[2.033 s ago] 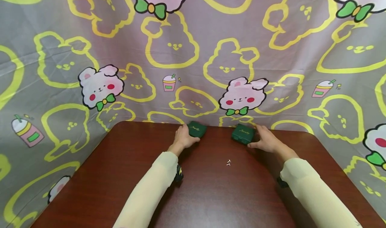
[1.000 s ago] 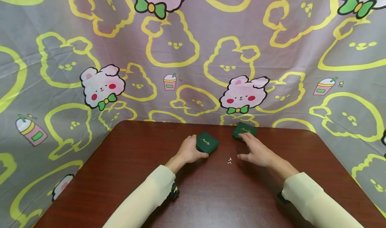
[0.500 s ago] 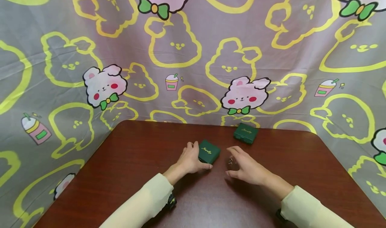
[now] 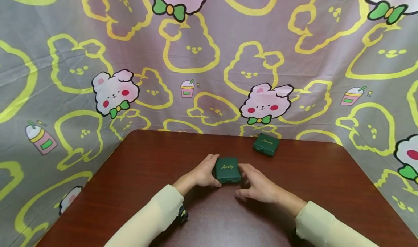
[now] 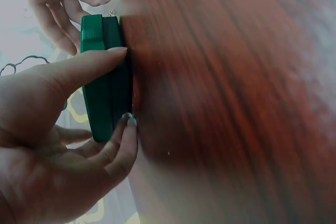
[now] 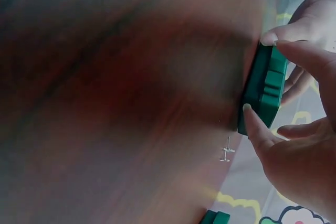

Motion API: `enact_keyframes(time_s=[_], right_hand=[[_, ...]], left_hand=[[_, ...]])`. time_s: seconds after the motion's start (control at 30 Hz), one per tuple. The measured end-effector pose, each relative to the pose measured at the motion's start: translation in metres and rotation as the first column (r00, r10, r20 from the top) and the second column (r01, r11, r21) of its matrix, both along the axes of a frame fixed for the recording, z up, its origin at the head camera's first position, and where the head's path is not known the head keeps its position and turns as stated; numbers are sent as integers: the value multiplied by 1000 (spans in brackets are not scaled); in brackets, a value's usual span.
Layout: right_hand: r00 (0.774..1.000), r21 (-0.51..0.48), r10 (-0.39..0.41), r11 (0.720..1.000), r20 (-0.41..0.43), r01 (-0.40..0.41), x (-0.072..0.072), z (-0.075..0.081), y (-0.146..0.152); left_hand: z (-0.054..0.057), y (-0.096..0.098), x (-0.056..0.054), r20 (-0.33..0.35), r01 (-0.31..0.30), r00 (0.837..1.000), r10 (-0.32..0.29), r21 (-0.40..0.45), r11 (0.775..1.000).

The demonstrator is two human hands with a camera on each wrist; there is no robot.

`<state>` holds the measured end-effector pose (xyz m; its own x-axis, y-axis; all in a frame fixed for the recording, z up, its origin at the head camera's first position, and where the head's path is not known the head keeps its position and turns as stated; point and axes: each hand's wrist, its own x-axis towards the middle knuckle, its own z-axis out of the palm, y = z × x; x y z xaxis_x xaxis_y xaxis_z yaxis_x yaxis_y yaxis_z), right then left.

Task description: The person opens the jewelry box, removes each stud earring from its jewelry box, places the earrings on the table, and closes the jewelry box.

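Observation:
A small dark green jewelry box (image 4: 228, 170) with gold "Jewelry" lettering stands closed on the table, its front side towards me. My left hand (image 4: 206, 171) grips its left side, thumb at the front and fingers behind, as the left wrist view also shows on the box (image 5: 100, 95). At the box's right side is my right hand (image 4: 259, 183), fingers loosely bent; one fingertip is right at the box's edge and the thumb sits in front. Small silver pin-like pieces (image 6: 227, 150) lie on the table beside the box in the right wrist view; the right hand hides them in the head view.
A second green jewelry box (image 4: 266, 144), also closed, lies near the back edge of the brown table (image 4: 156, 156). Behind the table hangs a grey cloth (image 4: 209, 58) printed with cartoon rabbits and yellow outlines.
The left hand has brought its box from the back edge towards me and turned its front to face me. My right hand has left the second box and come over to the first one's right side.

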<state>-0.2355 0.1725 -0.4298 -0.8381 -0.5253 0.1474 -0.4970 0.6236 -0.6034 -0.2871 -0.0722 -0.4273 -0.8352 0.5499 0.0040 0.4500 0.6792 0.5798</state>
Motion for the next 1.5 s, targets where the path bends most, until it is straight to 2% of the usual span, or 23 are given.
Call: enact_keyframes(time_s=[0.23, 0.4, 0.6, 0.83, 1.0, 1.3, 1.5], right_hand=[[1000, -10, -12, 1000, 1, 12, 7, -2, 2], [999, -26, -26, 999, -25, 25, 11, -5, 6], [998, 20, -42, 999, -45, 43, 15, -8, 6], [998, 34, -47, 998, -49, 49, 24, -6, 5], [998, 49, -47, 998, -46, 50, 30, -8, 4], [995, 96, -38, 994, -92, 47, 33, -9, 3], [995, 102, -6, 995, -102, 16, 31, -8, 3]], left_hand=[[1, -3, 5, -10, 81, 997, -81, -25, 996], [3, -4, 12, -11, 142, 990, -142, -11, 990], [4, -2, 24, -43, 205, 978, -205, -4, 979], [3, 0, 35, -61, 223, 973, -224, -21, 975], [-1, 1, 39, -57, 234, 970, -235, -36, 972], [-6, -3, 41, -48, 231, 971, -233, -52, 972], [-6, -6, 39, -24, 240, 970, -241, -47, 970]])
